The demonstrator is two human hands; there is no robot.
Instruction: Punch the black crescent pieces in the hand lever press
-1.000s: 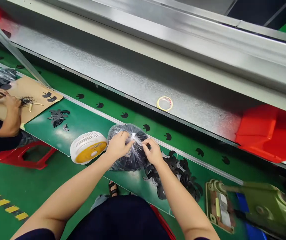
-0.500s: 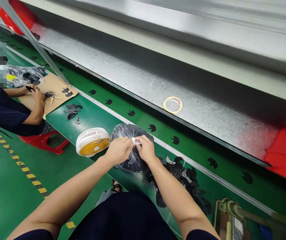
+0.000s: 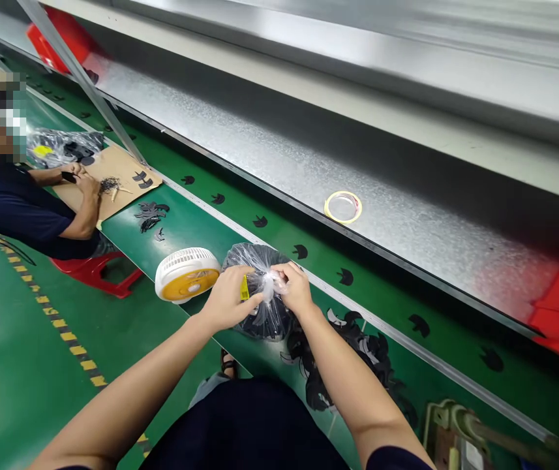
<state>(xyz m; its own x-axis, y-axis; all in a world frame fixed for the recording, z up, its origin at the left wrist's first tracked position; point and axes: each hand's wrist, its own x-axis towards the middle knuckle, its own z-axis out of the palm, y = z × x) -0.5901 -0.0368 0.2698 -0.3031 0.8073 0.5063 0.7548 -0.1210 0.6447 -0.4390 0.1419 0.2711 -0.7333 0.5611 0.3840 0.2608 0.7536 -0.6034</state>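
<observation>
A clear plastic bag [image 3: 274, 320] filled with dark pieces rests on the green table in front of me, its top gathered into a twist. My right hand [image 3: 293, 287] pinches the gathered neck from the right. On the bag's left side my left hand [image 3: 234, 297] has its thumb and fingers apart, beside a yellow label [image 3: 244, 287] on the bag. Loose black curved pieces [image 3: 372, 352] lie in a heap to the right, partly behind my right forearm.
A white and orange fan [image 3: 188, 274] stands left of the bag. Behind runs a green belt with spaced black pieces [image 3: 344, 277]. A tape roll [image 3: 342, 207] lies on the metal shelf [image 3: 269, 156]. A person [image 3: 25, 202] works at the left. A metal device [image 3: 455, 431] sits lower right.
My left hand has let go of the bag's neck and spread its fingers. The yellow label shows more. The whole view has shifted slightly.
</observation>
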